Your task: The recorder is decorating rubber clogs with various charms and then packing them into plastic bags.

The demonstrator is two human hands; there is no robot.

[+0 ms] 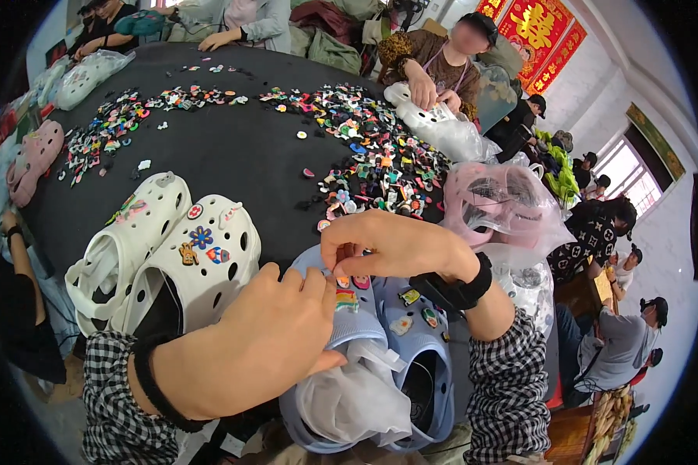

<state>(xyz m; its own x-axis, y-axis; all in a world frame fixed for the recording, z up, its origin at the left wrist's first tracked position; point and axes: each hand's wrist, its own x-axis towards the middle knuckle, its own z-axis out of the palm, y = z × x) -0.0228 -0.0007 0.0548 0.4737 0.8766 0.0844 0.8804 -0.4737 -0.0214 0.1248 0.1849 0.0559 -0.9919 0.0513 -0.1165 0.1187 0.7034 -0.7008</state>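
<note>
Directly before me stand two light blue clogs. The left clog (355,328) has white paper stuffed in its opening, a rainbow charm (345,301) and other charms on its top. My left hand (244,341) grips this clog, its thumb by the opening and its fingers bent over the upper. Above the toe, my right hand (399,246) is closed in a pinch; whatever lies between its fingertips is hidden. Beside it, the right blue clog (424,341) bears several charms. To the left rest two white clogs (240,229), with flower, rocket and other charms.
Loose colourful charms (364,159) lie in a wide band across the black table (225,147). Bagged pink clogs (473,198) stand at the right. Across the table, a person (434,66) handles a white clog (430,116); a pink clog (35,163) sits far left.
</note>
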